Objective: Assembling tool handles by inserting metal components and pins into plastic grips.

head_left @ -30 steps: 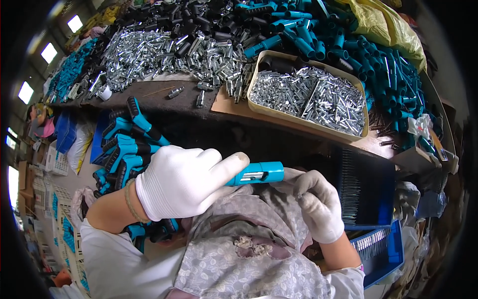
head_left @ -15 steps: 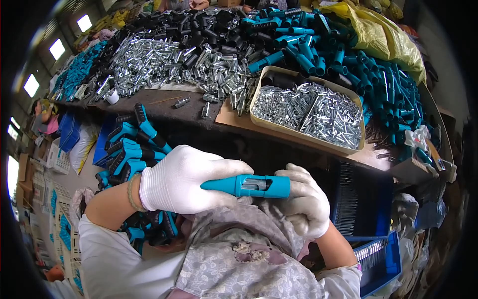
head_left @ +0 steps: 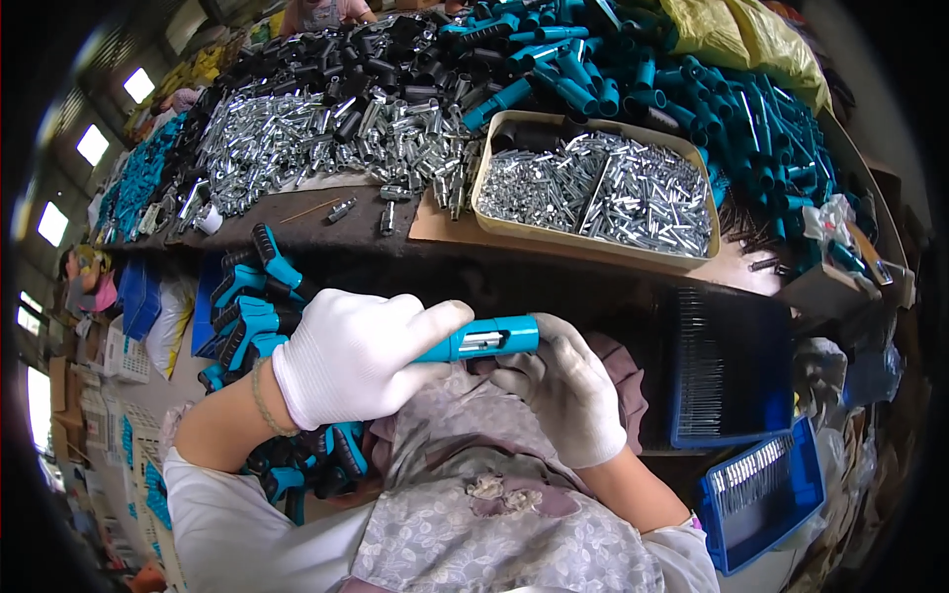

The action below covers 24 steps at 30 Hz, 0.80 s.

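Note:
A teal plastic handle housing [head_left: 504,337] with a cut-out window lies level across my lap. Through the window shows a shiny metal part [head_left: 480,342]. My left hand [head_left: 361,351], in a white knitted glove, is closed around the housing's left end and hides it. My right hand [head_left: 573,395], in a worn white glove, has its fingers bent against the housing's right end. Whatever its fingertips may cover there is hidden. Beneath my left wrist and beyond it lie several teal-and-black handles [head_left: 255,321].
On the bench ahead are heaps of metal sleeves [head_left: 267,143], black tubes [head_left: 415,61] and teal housings [head_left: 652,94]. A cream tray [head_left: 593,244] holds small metal pins. Blue bins [head_left: 736,435] with rows of metal rods stand at the right. A person [head_left: 326,14] sits across the bench.
Both hands and the housing have shifted left and slightly up. The left hand now covers the housing's tapered end. The metal part shows brighter in the window. The view has shifted a little.

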{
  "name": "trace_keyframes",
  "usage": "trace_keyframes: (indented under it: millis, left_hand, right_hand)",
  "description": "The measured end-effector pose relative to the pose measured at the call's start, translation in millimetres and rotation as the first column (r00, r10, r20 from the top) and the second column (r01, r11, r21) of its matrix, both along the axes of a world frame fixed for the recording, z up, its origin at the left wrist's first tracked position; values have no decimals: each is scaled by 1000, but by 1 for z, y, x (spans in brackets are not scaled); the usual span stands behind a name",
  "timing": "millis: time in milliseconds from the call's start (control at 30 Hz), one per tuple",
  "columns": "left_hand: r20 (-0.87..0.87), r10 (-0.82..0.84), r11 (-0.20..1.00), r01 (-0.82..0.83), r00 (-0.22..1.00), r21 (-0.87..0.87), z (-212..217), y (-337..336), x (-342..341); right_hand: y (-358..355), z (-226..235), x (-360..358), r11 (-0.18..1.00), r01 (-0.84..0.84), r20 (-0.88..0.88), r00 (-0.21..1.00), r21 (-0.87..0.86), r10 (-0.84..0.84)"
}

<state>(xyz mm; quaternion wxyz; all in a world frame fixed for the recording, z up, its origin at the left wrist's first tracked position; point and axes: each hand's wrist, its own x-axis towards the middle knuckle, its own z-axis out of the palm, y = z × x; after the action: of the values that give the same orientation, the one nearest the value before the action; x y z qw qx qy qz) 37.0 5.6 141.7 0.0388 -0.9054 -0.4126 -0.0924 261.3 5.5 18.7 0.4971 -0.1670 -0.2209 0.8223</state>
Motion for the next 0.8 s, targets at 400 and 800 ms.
trace_keyframes:
  millis: [400, 800]
  left_hand:
    - [-192, 50, 999, -46, 980, 25, -7, 0, 12]
    - [7, 28, 999, -28, 1000, -27, -22, 7, 7]
  right_hand:
    - [2, -26, -23, 985, 136, -19, 990, -102, -138]
    - [14, -20, -24, 991, 108, -110, 987, -79, -116]
